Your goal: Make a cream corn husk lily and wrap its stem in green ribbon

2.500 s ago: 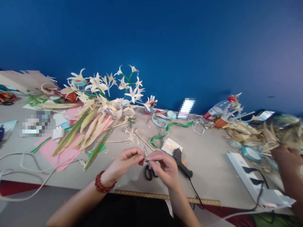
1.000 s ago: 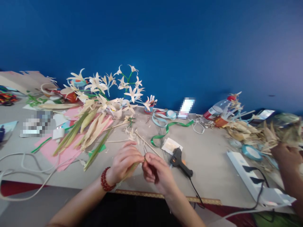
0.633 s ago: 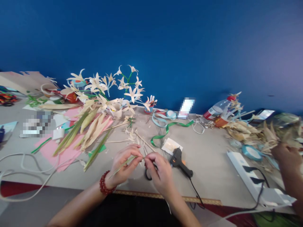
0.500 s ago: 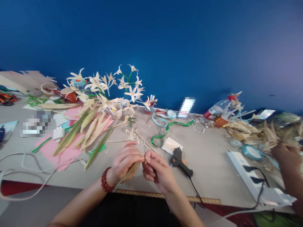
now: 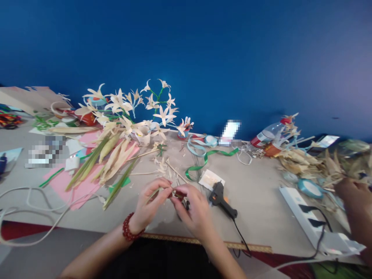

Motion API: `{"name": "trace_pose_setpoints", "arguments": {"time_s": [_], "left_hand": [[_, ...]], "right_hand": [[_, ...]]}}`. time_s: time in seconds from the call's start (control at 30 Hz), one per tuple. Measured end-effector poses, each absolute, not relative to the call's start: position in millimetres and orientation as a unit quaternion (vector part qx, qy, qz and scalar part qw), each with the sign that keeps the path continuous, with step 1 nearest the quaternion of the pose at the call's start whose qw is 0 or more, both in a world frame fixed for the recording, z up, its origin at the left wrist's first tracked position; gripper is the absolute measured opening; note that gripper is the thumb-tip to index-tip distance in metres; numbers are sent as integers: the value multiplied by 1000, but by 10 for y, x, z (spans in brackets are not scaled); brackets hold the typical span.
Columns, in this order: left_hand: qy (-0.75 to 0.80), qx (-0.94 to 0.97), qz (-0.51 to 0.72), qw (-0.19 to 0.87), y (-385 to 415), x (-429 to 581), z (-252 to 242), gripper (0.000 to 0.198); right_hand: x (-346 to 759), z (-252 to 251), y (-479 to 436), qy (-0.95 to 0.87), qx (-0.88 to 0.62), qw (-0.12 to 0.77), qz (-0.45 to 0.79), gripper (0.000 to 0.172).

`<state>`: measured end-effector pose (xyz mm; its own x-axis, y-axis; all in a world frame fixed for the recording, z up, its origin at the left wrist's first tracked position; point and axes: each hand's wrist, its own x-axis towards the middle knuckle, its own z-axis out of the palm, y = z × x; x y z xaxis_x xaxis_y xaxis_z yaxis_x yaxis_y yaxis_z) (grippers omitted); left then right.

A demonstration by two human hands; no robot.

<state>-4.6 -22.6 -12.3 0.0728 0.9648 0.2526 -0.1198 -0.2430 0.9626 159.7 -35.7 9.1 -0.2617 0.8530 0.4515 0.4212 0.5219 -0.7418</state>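
Note:
My left hand [image 5: 152,203], with a red bead bracelet [image 5: 132,228] on the wrist, is closed in a pinch over the near middle of the table. A thin pale green strip [image 5: 154,193], like corn husk, runs through its fingers. Fingertips of my right hand [image 5: 192,205] meet the left ones and pinch at the strip's end. A small dark thing [image 5: 187,204] shows by the right fingers; its kind is unclear. Just right lies a black glue gun [image 5: 222,199], beside a white pad [image 5: 211,179]. Green husk leaves [image 5: 91,162] lie to the left on pink paper [image 5: 65,190].
White husk flowers [image 5: 164,115] stand at the back. Green ribbon [image 5: 222,152], a tilted bottle [image 5: 266,133] and a power strip [image 5: 299,217] lie rightward. Another person's hand [image 5: 353,193] is at the far right, near dry husks [image 5: 302,159]. White cables [image 5: 37,209] cross the left.
My hands have turned, and the left fingers have moved slightly left and up. The green strip, earlier hanging down below my left hand, now lies higher between the fingers.

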Motion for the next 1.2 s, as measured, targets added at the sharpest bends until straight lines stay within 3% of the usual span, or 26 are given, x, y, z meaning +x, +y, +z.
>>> {"name": "trace_pose_setpoints", "arguments": {"time_s": [0.13,0.23,0.3,0.43,0.5,0.63,0.73,0.97,1.07,1.2], "left_hand": [[365,525,555,532,-242,-29,-119,13],[364,520,552,541,-254,-42,-112,10],[354,549,560,510,-251,-63,-112,8],[274,671,579,374,-200,-115,-135,13],[270,689,577,345,-172,-129,-146,13],[359,597,546,465,-170,-120,-149,10],[357,556,516,545,-193,-107,-146,14],[357,560,536,522,-219,-101,-96,14],[348,621,554,433,-199,-131,-102,11],[246,771,559,182,-106,-228,-141,28]], "right_hand": [[1596,115,-311,-794,-382,446,158,19],[1597,133,-311,-779,-394,454,178,12],[1573,117,-329,-731,-422,461,273,9],[1492,34,-372,-532,-402,432,608,21],[1474,14,-387,-490,-399,428,647,21],[1511,46,-397,-645,-456,460,405,9],[1547,67,-383,-742,-430,463,225,9],[1594,88,-335,-780,-422,447,119,10],[1592,100,-321,-731,-469,443,224,16],[1575,73,-309,-524,-426,391,625,32]]}}
